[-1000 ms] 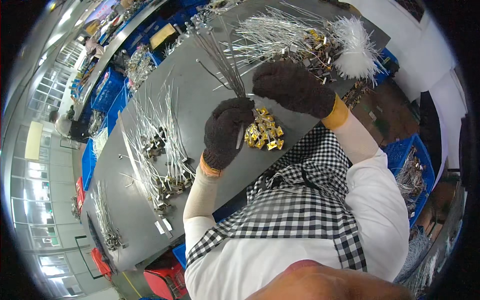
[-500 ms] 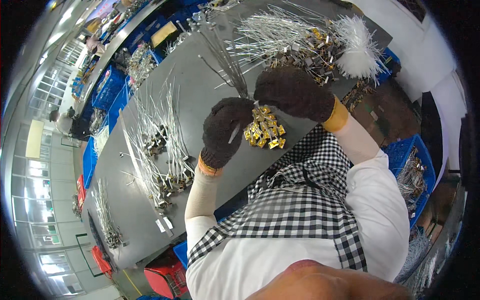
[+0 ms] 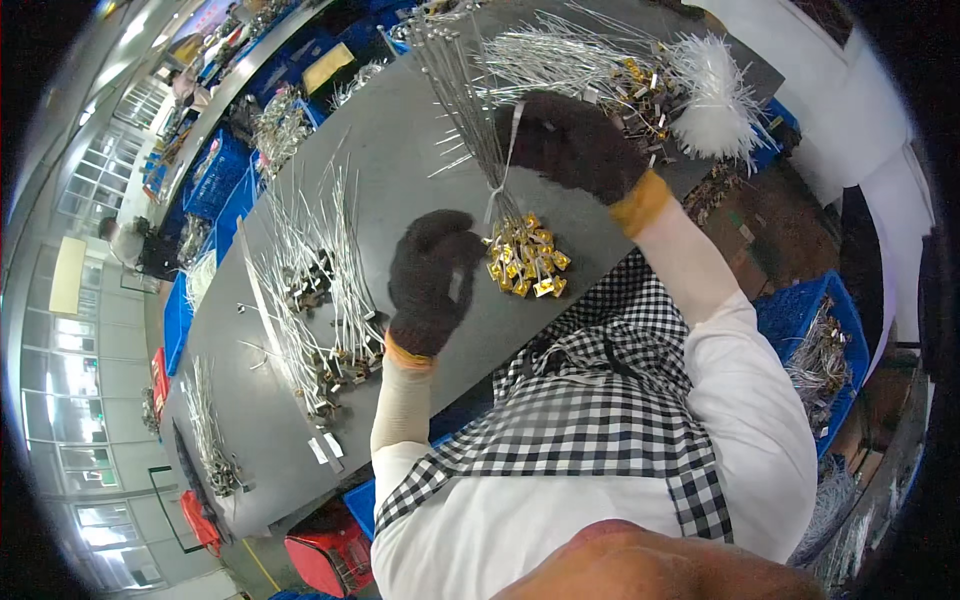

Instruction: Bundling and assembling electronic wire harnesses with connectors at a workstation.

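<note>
A bundle of thin grey wires [image 3: 470, 130] with yellow-wrapped block ends [image 3: 527, 258] rests on the grey table in front of me. A thin white tie [image 3: 495, 190] circles it just above the yellow ends, and its tail rises beside my right hand. My right hand [image 3: 578, 148], in a dark knit glove, is closed at the bundle's right with the tail of the tie at its fingers. My left hand [image 3: 432, 272], gloved alike, is apart from the bundle on its left, fingers curved and spread from the thumb, with nothing in it.
Loose wire bunches with dark ends [image 3: 325, 290] lie left on the table [image 3: 390, 185], beside a long metal strip. Another wire pile [image 3: 560, 60] and a sheaf of white ties [image 3: 712, 95] lie at the far right. A blue crate [image 3: 850, 345] stands at my right.
My left hand has let go of the bundle and moved left and down. My right hand has moved up and left along the wires, and the white tie now shows around them.
</note>
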`<state>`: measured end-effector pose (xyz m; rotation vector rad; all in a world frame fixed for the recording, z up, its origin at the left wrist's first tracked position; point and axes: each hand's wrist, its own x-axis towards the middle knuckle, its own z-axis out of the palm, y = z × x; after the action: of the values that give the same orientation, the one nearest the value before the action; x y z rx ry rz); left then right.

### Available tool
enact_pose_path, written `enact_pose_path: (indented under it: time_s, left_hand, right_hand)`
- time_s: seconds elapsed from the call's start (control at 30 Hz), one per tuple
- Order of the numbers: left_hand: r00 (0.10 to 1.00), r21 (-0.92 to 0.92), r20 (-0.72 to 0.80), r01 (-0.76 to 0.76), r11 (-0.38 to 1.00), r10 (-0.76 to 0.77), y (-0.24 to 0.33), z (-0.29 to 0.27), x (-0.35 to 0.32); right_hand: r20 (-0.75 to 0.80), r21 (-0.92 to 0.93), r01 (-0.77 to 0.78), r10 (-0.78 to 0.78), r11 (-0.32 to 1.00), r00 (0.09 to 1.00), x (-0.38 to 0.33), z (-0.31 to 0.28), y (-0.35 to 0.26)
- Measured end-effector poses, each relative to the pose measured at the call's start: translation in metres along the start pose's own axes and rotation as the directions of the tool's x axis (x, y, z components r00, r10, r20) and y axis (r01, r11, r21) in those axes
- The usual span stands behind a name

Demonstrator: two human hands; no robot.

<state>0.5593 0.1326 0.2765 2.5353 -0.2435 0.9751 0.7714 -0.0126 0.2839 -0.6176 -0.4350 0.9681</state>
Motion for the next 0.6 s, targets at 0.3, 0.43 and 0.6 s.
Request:
enact_pose_path:
  time_s: [0.3,0.43,0.6]
  left_hand:
    - [0.975,0.078,0.080,-0.212,0.974,0.206,0.002,0.012,0.029]
    - [0.996,-0.129,-0.088,0.017,0.991,-0.028,-0.008,0.029,0.017]
    - [0.981,0.064,-0.091,0.179,0.982,-0.173,0.004,0.033,0.034]
  right_hand:
    - [0.238,-0.440,0.182,-0.082,0.879,0.968,0.062,-0.008,0.011]
    - [0.025,-0.547,0.160,-0.175,0.822,0.984,0.047,-0.020,0.011]
    - [0.138,-0.555,0.303,-0.274,0.775,0.952,-0.020,-0.002,0.017]
